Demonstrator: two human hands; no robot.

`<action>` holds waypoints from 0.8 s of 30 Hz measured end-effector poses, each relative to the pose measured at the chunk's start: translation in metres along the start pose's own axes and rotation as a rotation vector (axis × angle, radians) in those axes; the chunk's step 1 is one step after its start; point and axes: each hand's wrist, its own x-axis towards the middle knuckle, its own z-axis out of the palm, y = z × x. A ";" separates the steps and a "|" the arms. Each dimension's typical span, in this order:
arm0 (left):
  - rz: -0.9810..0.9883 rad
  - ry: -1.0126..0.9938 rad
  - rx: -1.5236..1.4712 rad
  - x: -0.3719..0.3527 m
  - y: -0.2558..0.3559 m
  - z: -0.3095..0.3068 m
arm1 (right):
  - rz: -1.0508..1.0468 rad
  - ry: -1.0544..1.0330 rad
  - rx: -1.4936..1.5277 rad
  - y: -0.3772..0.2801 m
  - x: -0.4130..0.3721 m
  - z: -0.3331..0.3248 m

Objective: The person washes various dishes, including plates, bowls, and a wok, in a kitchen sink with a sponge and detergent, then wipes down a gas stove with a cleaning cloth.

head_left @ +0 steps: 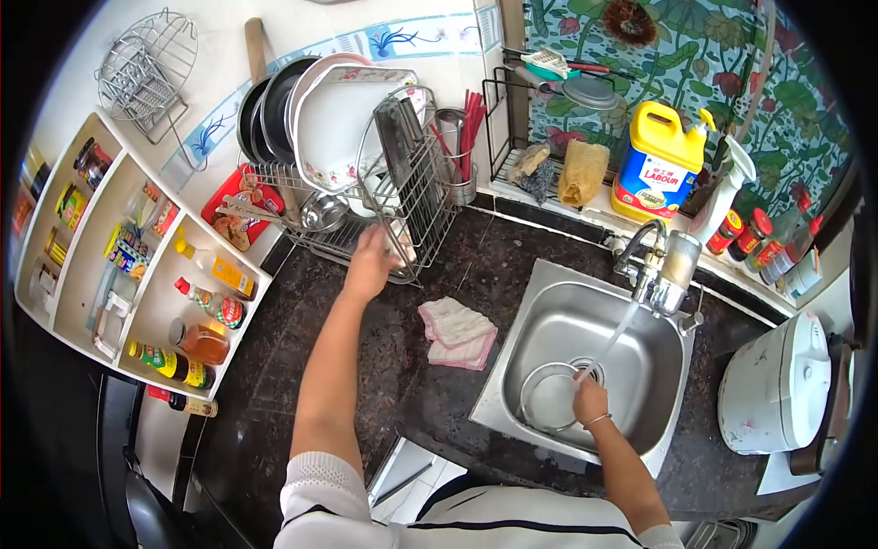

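Note:
My left hand (369,262) is at the front of the wire dish rack (430,210), its fingers blurred beside a pale item (400,243) inside. A metal ladle (323,212) lies in the rack left of that hand. Down in the steel sink (631,384), my right hand (590,401) is closed at the rim of a round, shallow bowl (551,399). Water from the tap (646,247) runs down onto this hand and the bowl's edge. A folded cloth (457,333) lies on the dark counter between my two hands.
Pans (265,114) and a white floral dish (338,123) stand upright in the rack. Behind the sink are a yellow detergent jug (658,165) and a spray bottle (727,192). A white rice cooker (773,384) sits on the right, a bottle shelf (137,247) on the left.

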 end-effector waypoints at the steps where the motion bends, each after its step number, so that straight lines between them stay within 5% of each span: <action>1: -0.107 0.074 -0.008 -0.008 0.017 -0.006 | 0.003 0.002 0.001 0.002 -0.003 -0.004; 4: -0.284 0.267 -0.161 -0.054 0.085 -0.016 | 0.190 -0.028 0.191 0.014 -0.009 -0.015; 7: -0.659 -0.038 -0.785 -0.120 0.168 0.028 | 0.211 0.107 0.482 0.034 -0.016 -0.008; 8: -0.653 -0.255 -0.790 -0.130 0.199 0.044 | 0.227 0.128 0.506 0.028 -0.015 -0.015; 10: -0.649 -0.570 -0.784 -0.162 0.240 0.098 | 0.276 0.149 0.397 0.013 -0.011 -0.036; 17: -1.041 -0.472 -1.031 -0.183 0.310 0.213 | 0.108 0.423 -0.005 -0.035 -0.002 -0.097; 19: -0.857 -0.420 -0.874 -0.171 0.307 0.235 | 0.128 0.417 -0.067 -0.035 -0.004 -0.105; 22: -0.136 -0.333 -0.656 -0.134 0.302 0.237 | 0.162 0.388 0.012 -0.024 -0.013 -0.107; 23: -0.128 -0.341 -0.657 -0.115 0.305 0.233 | 0.171 0.372 0.066 -0.018 -0.015 -0.103; 24: 0.224 -0.535 -0.475 -0.100 0.308 0.231 | 0.181 0.354 0.120 -0.012 -0.019 -0.098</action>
